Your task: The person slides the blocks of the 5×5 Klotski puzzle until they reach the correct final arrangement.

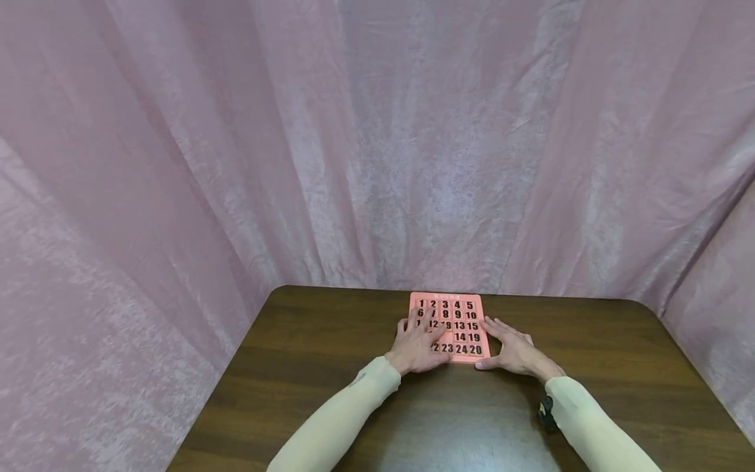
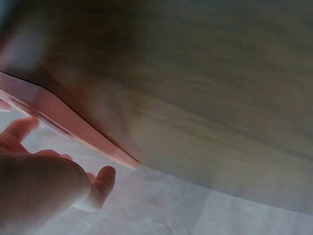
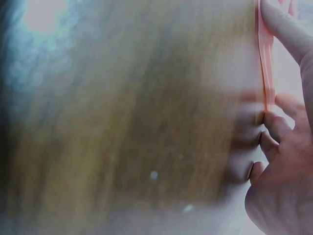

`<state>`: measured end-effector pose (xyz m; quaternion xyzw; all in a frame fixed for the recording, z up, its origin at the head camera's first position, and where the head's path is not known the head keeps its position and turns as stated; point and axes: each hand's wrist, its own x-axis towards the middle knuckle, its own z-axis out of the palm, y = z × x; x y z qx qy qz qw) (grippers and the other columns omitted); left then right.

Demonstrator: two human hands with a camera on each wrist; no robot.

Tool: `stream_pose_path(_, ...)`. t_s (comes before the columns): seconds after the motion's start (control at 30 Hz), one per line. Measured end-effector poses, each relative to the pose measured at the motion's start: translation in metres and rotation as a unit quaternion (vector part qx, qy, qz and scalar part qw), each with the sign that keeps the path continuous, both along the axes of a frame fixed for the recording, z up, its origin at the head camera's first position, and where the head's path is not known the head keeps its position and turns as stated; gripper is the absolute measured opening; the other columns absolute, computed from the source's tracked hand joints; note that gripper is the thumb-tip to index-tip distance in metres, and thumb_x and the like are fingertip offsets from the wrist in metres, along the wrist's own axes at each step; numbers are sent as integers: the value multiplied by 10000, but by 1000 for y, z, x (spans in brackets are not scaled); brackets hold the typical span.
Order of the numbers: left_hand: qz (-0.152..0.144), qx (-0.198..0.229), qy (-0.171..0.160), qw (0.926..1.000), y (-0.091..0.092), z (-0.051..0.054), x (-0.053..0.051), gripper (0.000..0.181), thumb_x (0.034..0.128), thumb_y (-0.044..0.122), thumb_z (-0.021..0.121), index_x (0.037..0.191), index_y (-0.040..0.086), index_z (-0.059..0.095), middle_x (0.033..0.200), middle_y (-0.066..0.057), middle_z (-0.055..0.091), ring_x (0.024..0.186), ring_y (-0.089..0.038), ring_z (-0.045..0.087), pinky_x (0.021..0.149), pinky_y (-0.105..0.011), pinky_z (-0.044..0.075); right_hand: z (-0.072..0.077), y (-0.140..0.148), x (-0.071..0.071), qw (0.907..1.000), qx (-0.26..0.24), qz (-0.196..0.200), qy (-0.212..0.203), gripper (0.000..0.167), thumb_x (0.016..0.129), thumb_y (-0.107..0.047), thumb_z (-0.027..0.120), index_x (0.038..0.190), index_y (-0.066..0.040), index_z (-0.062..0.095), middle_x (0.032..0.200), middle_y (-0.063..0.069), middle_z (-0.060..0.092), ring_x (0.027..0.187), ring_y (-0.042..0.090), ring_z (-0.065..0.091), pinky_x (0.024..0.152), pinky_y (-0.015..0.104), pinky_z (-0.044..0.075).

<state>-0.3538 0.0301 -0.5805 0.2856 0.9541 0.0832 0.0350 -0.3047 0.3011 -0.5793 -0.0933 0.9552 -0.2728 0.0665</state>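
Note:
A pink number sliding puzzle (image 1: 447, 337) with black numerals lies flat at the far side of the table. One bare slot shows below the 18 tile. My left hand (image 1: 415, 344) lies over the puzzle's left part, its fingers spread on the tiles and hiding some numbers. At the lower right corner my right hand (image 1: 514, 351) touches the frame, thumb by the near edge and fingers along the right side. In the left wrist view the puzzle's pink side (image 2: 73, 122) appears beside the fingers. The right thumb (image 3: 283, 24) rests against the pink edge (image 3: 264, 63).
The dark brown wooden table (image 1: 318, 328) has rounded far corners. Pink velvet curtains (image 1: 436, 144) hang behind it and at both sides. A black device (image 1: 547, 414) is worn at my right wrist.

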Motion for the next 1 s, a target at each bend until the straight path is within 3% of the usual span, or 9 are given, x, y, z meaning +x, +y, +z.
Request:
stream_pose_path(0.2, -239, -57, 325, 9992, -22, 1, 7, 711, 1003, 719, 548, 1623, 373, 529, 1845, -36, 231, 1699, -408, 197, 1248, -639, 338, 1, 1, 2, 10000, -36, -17, -47, 1162, 812, -552, 925, 1699, -56, 363, 1773, 267, 303, 1641, 533, 272, 1161, 775, 268)
stream_pose_path(0.37, -401, -11, 311, 9987, -31, 2, 12, 687, 1029, 689, 560, 1636, 369, 514, 1844, -43, 236, 1691, -424, 200, 1245, -670, 341, 5, 3, 1, 10000, -41, -29, 3, 1165, 808, -534, 932, 1697, -45, 360, 1772, 271, 301, 1636, 544, 268, 1152, 789, 263)
stream_pose_path(0.53, -410, 135, 166, 9989, -26, 1, 13, 689, 1024, 679, 581, 1632, 360, 524, 1843, -59, 239, 1698, -440, 181, 1257, -686, 318, 2, 3, -1, 10000, -42, -48, -69, 1175, 815, -555, 923, 1706, -55, 343, 1780, 268, 284, 1645, 538, 254, 1170, 790, 248)
stream_pose_path(0.73, -491, 21, 63, 9988, -15, 2, 15, 684, 1033, 687, 566, 1629, 354, 530, 1843, -71, 237, 1703, -437, 170, 1257, -673, 317, -2, 3, -1, 9998, -58, -70, -174, 1183, 814, -574, 917, 1709, -62, 338, 1782, 269, 276, 1647, 536, 247, 1182, 779, 244)
stream_pose_path(1.0, -526, -58, -13, 9986, -8, 3, 9, 685, 1011, 706, 591, 1625, 410, 517, 1852, -56, 202, 1706, -423, 157, 1274, -667, 297, -2, 0, -1, 9999, -87, -28, -133, 1172, 823, -574, 911, 1711, -66, 338, 1782, 269, 280, 1650, 532, 247, 1173, 779, 246)
